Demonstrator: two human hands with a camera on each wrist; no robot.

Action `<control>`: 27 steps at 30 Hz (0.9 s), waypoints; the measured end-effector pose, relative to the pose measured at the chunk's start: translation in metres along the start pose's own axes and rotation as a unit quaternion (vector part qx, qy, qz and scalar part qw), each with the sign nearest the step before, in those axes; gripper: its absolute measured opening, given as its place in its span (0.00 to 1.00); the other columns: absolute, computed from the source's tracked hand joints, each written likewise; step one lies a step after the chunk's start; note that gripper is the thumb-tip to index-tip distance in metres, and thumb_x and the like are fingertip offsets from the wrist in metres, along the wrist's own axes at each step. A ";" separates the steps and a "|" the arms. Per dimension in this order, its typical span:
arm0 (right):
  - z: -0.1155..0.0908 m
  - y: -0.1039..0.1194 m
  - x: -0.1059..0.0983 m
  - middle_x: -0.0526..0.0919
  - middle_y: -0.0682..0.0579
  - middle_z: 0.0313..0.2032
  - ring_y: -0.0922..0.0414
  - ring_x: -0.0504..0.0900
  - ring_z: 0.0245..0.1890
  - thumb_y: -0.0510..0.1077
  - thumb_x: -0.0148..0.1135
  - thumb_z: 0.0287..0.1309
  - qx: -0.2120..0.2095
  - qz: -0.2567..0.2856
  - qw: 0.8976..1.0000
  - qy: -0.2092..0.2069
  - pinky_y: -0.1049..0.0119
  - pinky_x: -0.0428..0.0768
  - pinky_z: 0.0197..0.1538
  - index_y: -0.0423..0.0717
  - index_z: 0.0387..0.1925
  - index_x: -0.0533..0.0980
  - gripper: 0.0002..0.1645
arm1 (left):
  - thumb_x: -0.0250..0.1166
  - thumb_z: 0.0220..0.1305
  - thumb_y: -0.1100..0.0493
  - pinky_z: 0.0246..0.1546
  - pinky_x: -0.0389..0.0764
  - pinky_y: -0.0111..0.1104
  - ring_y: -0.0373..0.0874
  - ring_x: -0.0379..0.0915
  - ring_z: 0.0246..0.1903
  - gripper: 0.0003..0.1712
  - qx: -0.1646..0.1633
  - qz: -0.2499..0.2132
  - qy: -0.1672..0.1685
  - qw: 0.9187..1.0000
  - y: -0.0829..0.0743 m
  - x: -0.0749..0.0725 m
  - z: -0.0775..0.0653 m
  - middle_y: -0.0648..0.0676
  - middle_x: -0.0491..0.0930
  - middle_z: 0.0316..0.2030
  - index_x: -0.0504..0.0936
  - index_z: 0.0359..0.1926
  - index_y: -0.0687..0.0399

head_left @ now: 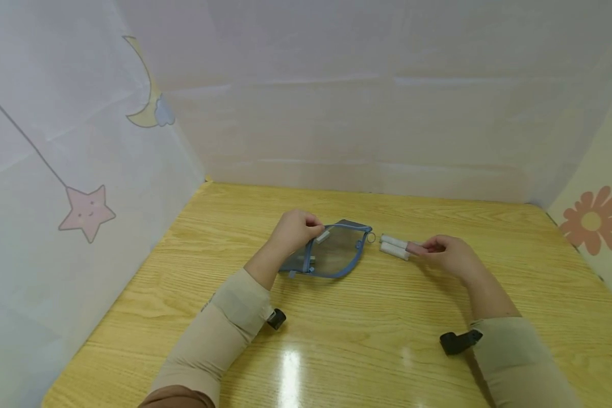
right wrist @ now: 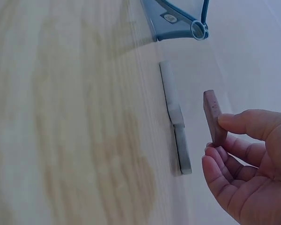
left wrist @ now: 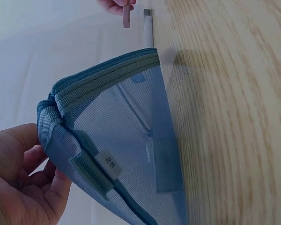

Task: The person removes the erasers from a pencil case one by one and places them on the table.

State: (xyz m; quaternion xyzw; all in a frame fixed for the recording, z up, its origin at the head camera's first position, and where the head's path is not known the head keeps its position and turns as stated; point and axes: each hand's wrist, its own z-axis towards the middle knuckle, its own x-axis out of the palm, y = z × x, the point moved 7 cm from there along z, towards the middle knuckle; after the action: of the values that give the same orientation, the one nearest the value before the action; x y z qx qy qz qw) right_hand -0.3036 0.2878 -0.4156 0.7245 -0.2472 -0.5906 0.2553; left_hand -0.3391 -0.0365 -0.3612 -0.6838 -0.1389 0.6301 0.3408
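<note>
My left hand (head_left: 293, 231) pinches the upper edge of a blue mesh zip pouch (head_left: 336, 255), which it keeps partly raised from the table. In the left wrist view the pouch's mesh side (left wrist: 126, 122) shows, with a small tag (left wrist: 109, 164) marked 25. Between thumb and fingers, my right hand (head_left: 454, 258) holds a small pinkish-brown bar (right wrist: 212, 117) above the table, apart from the pouch. Two whitish-grey bars (head_left: 395, 251) lie side by side between the pouch and the right hand. What the pouch holds is hard to make out.
A wooden table (head_left: 367, 328) runs back to a pale fabric wall (head_left: 336, 130). Printed fabric with a pink star (head_left: 87, 212) hangs at the left, and one with an orange flower (head_left: 594, 221) at the right. A metal ring (head_left: 371, 238) hangs at the pouch's corner.
</note>
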 end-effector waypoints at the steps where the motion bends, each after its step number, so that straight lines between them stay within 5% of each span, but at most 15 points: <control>1: 0.000 -0.002 -0.001 0.73 0.41 0.48 0.45 0.70 0.47 0.68 0.56 0.52 0.003 -0.003 1.000 0.002 0.55 0.71 0.42 0.42 0.48 0.73 0.36 | 0.59 0.62 0.52 0.27 0.70 0.33 0.41 0.68 0.24 0.10 -0.001 0.001 0.000 1.000 0.000 0.000 0.000 0.43 0.79 0.25 0.84 0.27 0.41; 9: 0.001 -0.010 -0.002 0.76 0.42 0.43 0.49 0.71 0.39 0.58 0.58 0.56 -0.009 -0.030 0.999 0.011 0.61 0.70 0.37 0.40 0.44 0.74 0.26 | 0.59 0.62 0.51 0.27 0.69 0.33 0.41 0.67 0.23 0.11 -0.005 0.003 0.002 1.000 -0.001 0.000 0.001 0.45 0.77 0.23 0.83 0.25 0.42; 27: 0.009 -0.019 0.004 0.76 0.41 0.40 0.48 0.71 0.38 0.52 0.59 0.58 -0.002 -0.060 0.998 -0.008 0.57 0.69 0.38 0.37 0.43 0.74 0.22 | 0.59 0.62 0.51 0.26 0.69 0.32 0.41 0.68 0.23 0.09 -0.007 0.006 0.002 1.000 -0.001 0.001 0.002 0.43 0.78 0.24 0.84 0.27 0.42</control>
State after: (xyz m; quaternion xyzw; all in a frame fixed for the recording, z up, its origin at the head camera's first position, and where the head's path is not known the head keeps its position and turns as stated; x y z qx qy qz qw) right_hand -0.3103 0.2990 -0.4324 0.7330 -0.2039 -0.6109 0.2188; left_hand -0.3403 -0.0348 -0.3613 -0.6886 -0.1384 0.6295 0.3322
